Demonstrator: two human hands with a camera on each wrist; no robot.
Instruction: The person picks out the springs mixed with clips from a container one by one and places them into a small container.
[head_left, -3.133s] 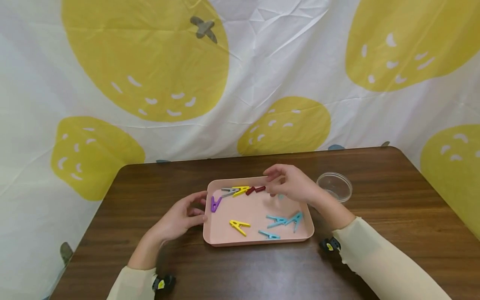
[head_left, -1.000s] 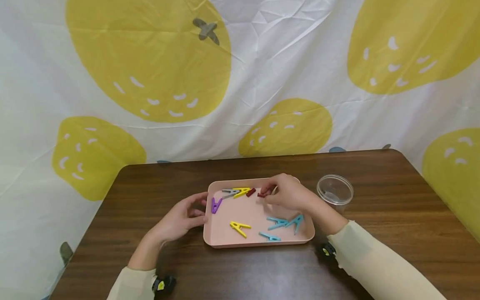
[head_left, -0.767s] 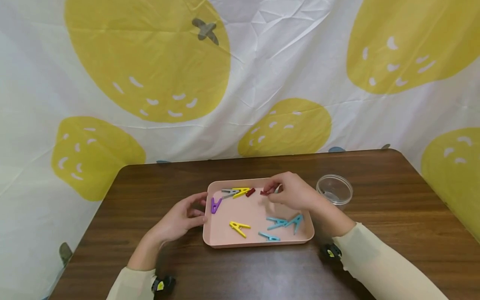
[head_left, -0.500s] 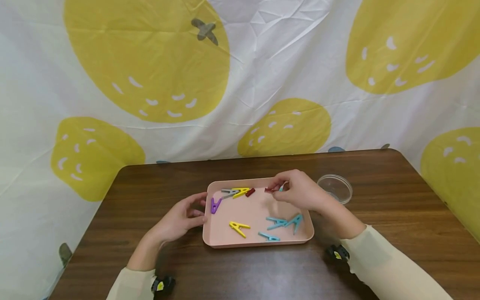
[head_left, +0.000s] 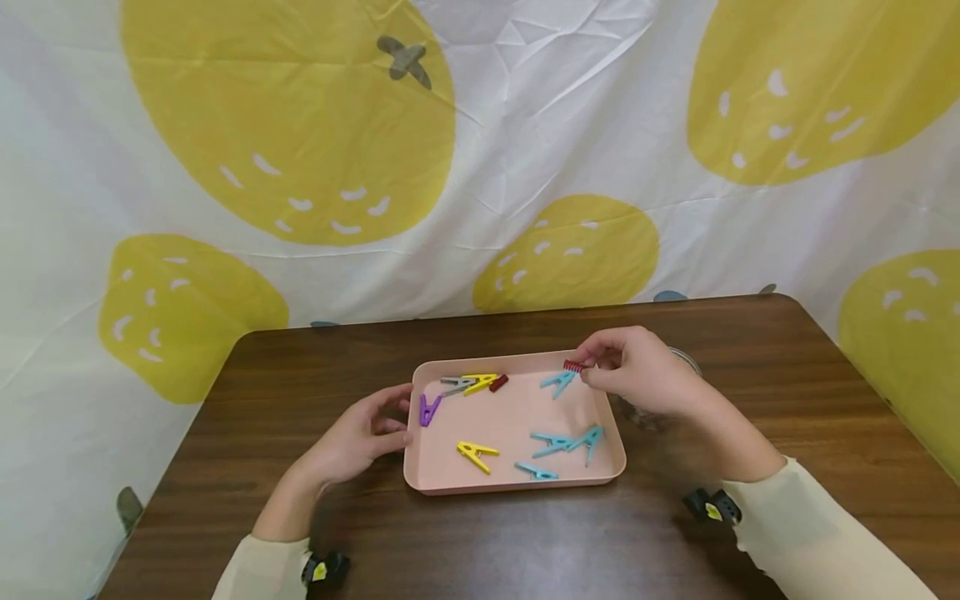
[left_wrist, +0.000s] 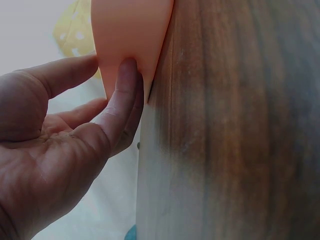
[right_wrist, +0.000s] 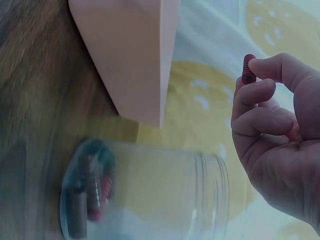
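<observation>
While my right hand hangs over the far right corner of the pink tray, its thumb and forefinger pinch a small red spring by one end, with the other fingers curled in beneath. From the wrist view the spring stands up between my fingertips, above the clear jar, which lies on the table just beside the tray and has red and dark pieces at its bottom. My left hand rests against the tray's left wall; its thumb presses the outside of the rim, and the fingers are loosely spread, gripping nothing. Inside the tray lie clothespins: a purple one, a grey and a yellow one together, a dark red piece, another yellow one, and several blue ones. All of this sits on a dark wooden table.
</observation>
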